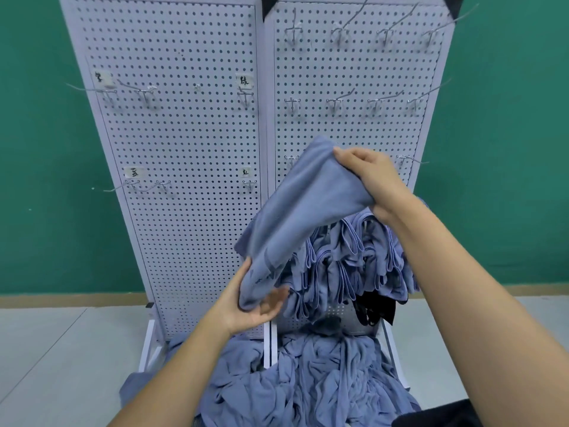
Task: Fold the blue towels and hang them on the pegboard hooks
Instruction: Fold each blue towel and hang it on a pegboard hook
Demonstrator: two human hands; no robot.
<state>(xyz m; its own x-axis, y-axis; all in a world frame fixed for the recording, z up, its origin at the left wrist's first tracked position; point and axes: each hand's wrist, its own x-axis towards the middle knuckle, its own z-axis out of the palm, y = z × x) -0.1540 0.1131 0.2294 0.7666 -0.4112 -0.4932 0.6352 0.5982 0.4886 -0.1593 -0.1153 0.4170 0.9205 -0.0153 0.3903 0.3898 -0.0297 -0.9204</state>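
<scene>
**Fig. Blue towel stretched btwn two hands before the pegboards**

The held towel [303, 211] runs diagonally in mid-air, upper end to the R and lower end to the L, in front of the R pegboard [354, 66]. R hand [374, 180] grips the upper end, w/ fingers curled round the bunched cloth. L hand [254, 298] holds the lower end, w/ thumb along the cloth's L edge and fingers beneath it (blurred). Behind and below the held towel, hung towels [354, 263] drape in folded loops across the lower part of the R pegboard. A black item [377, 306] hangs just under them. A towel pile [311, 383] lies loose on the floor [61, 349] at the boards' feet. L pegboard [184, 143] stands just beside the R one and carries wire hooks [143, 94] and small handwritten labels [103, 77]. A green wall [37, 149] is behind both boards.
</scene>
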